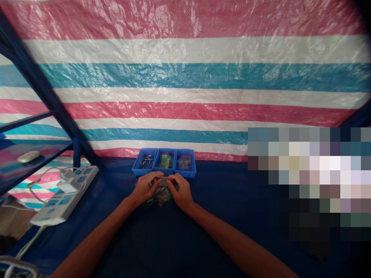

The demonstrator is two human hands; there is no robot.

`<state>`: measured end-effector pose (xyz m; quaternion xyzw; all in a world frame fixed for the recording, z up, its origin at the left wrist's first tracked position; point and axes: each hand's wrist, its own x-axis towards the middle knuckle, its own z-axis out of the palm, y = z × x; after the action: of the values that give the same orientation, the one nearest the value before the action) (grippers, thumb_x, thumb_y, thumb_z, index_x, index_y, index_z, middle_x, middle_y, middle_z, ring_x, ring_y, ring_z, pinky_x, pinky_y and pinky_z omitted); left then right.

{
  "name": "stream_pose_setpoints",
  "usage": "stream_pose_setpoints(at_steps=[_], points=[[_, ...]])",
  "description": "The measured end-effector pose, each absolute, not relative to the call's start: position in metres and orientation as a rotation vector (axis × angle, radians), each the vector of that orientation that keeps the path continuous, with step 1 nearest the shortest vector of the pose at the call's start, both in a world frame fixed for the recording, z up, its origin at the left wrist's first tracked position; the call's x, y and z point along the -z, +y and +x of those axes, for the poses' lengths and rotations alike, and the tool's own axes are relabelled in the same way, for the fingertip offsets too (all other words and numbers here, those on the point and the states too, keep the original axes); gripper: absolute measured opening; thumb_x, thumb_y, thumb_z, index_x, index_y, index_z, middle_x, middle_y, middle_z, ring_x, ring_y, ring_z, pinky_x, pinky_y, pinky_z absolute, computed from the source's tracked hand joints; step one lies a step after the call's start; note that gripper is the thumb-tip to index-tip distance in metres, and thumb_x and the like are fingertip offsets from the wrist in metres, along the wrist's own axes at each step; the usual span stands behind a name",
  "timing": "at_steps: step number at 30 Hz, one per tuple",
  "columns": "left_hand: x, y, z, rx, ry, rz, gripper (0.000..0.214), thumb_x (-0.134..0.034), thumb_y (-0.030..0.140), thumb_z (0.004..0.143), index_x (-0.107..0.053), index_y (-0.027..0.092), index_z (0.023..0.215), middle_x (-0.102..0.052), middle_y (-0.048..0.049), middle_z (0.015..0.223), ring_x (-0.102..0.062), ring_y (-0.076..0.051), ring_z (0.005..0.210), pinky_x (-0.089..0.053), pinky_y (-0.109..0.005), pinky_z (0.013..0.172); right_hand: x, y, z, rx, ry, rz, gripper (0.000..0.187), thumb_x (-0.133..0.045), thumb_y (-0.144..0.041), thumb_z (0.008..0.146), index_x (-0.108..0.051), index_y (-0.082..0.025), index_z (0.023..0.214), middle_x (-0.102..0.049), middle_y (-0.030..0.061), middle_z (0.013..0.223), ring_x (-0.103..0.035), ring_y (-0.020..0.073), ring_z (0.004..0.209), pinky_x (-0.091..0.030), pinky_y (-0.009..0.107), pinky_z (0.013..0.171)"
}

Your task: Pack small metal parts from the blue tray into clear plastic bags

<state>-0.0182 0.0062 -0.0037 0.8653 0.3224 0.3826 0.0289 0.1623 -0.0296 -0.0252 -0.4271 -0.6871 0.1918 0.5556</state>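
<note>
Both hands meet over the table in front of three blue bins. My left hand [147, 187] is closed in a pinch at the top edge of a small clear plastic bag [162, 194]. From the other side, my right hand [182, 192] pinches the same edge, its fingertips close to those of the left. Bits of green show around and below the bag, partly hidden by the hands. Just beyond are a bin [144, 162] of small metal pins or screws, a bin [165, 161] of green packets and a bin [184, 163] of clear packets.
A white power strip [65, 196] with a plugged-in adapter and cables lies at the left. Near it, a pale mouse-shaped object [28, 156] rests on a surface. Striped plastic sheeting [185, 77] hangs behind the dark blue table [139, 247]. The right side is pixelated.
</note>
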Motion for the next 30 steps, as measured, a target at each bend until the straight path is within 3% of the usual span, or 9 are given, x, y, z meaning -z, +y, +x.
stream_pose_setpoints(at_steps=[13, 23, 30], points=[[-0.0034, 0.0013, -0.0141, -1.284, 0.938, 2.707, 0.017, -0.054, 0.024, 0.086, -0.065, 0.017, 0.097, -0.072, -0.0061, 0.088, -0.069, -0.015, 0.076, -0.055, -0.025, 0.074, 0.0225, -0.0303, 0.1633, -0.448, -1.614, -1.010, 0.013, -0.047, -0.021, 0.085, -0.059, -0.018, 0.083, -0.057, 0.0021, 0.076, -0.053, 0.0141, 0.069, -0.041, 0.025, 0.066], [-0.0037, -0.0008, -0.0154, -1.027, 0.906, 2.736, 0.017, -0.054, 0.025, 0.086, -0.064, 0.017, 0.098, -0.070, -0.0061, 0.087, -0.066, -0.015, 0.076, -0.051, -0.024, 0.073, 0.0218, -0.0309, 0.1645, -0.445, -1.609, -0.961, 0.016, -0.043, -0.018, 0.085, -0.058, -0.018, 0.078, -0.057, 0.0034, 0.077, -0.053, 0.0155, 0.073, -0.041, 0.026, 0.068], [-0.0014, 0.0018, -0.0153, -1.089, 0.958, 2.743, 0.017, -0.052, 0.026, 0.087, -0.065, 0.016, 0.093, -0.070, -0.0061, 0.082, -0.065, -0.014, 0.072, -0.050, -0.024, 0.070, 0.0218, -0.0306, 0.1635, -0.462, -1.613, -0.983, 0.016, -0.044, -0.023, 0.088, -0.059, -0.018, 0.084, -0.058, 0.0036, 0.079, -0.053, 0.0150, 0.073, -0.041, 0.026, 0.069]])
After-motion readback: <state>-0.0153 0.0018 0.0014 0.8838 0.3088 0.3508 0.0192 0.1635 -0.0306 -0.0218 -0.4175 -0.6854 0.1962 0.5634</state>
